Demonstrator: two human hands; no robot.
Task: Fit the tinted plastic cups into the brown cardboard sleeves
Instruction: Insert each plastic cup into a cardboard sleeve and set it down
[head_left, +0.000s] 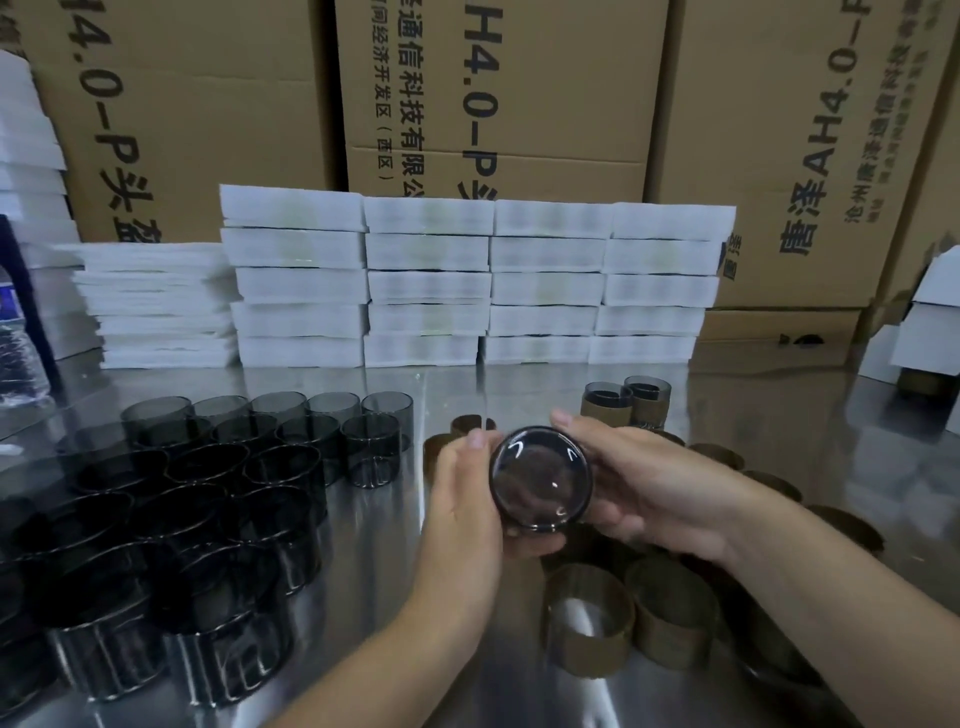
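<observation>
Both hands hold one tinted plastic cup (540, 480) above the middle of the steel table, its round bottom turned toward me. My left hand (467, 499) grips its left side, and my right hand (644, 483) curls round its right side. Whether a sleeve sits around this cup is hidden by the fingers. Several loose tinted cups (171, 499) stand in rows on the left. Empty brown cardboard sleeves (589, 631) stand on the right and in front. Two cups fitted in sleeves (626, 402) stand behind my right hand.
Stacks of white foam sheets (467, 280) line the back of the steel table (363, 571). Large cardboard boxes (498, 93) rise behind them. A water bottle (18, 348) stands at the far left, and white boxes (919, 332) at the far right.
</observation>
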